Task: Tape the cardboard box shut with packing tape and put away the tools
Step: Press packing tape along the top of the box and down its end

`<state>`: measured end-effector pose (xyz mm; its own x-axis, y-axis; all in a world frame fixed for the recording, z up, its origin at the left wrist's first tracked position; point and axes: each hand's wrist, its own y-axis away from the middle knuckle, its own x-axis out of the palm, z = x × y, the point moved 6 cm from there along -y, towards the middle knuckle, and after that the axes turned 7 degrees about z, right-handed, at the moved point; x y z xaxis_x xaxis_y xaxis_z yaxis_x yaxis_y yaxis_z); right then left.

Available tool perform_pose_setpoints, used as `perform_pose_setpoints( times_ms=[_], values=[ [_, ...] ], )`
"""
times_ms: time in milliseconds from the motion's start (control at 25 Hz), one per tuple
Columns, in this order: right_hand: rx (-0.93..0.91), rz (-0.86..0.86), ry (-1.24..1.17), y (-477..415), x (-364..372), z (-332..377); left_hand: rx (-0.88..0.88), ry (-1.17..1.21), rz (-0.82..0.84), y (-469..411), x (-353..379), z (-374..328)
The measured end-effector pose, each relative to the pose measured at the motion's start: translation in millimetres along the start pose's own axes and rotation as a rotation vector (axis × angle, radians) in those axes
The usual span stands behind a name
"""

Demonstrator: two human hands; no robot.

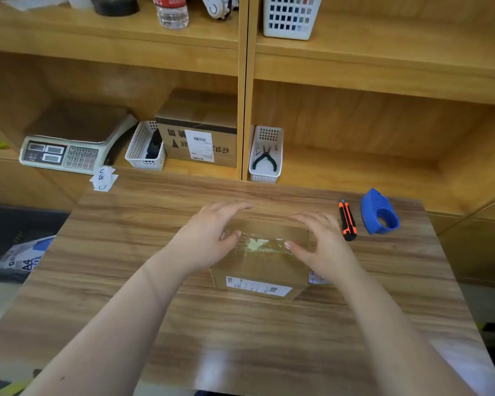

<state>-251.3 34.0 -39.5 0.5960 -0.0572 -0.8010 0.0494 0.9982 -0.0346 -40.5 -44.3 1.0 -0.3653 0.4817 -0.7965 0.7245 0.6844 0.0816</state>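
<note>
A small brown cardboard box (262,270) sat near the middle of the wooden table, its flaps closed. A strip of clear, shiny packing tape (259,243) ran across its top from left to right, glinting in the light. A white printed label was stuck on the side facing the viewer. To the right of the box, apart from it, an orange and black utility knife (347,221) lay flat. Just beyond the knife stood a blue tape dispenser (379,213).
</note>
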Motion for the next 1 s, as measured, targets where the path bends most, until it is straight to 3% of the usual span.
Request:
perform_pose_setpoints(
  times_ms=[280, 560, 800, 1000],
  values=[
    [0.022, 0.049, -0.021, -0.8, 27.1, -17.5, -0.081, 0.043, 0.199, -4.8, 50.0, 7.4],
    [0.013, 0.203, -0.012, -13.8, 58.2, -32.5, -0.079, -0.253, 0.304, -5.4, 107.9, 23.7],
    [-0.073, 0.333, 0.169, -38.4, 73.5, -37.8, -0.099, -0.481, 0.312, -4.8, 151.6, 30.5],
    [-0.136, 0.374, 0.284, -52.4, 74.4, -45.1, -0.094, -0.583, 0.267, -13.8, 145.1, 40.6]
  ],
)
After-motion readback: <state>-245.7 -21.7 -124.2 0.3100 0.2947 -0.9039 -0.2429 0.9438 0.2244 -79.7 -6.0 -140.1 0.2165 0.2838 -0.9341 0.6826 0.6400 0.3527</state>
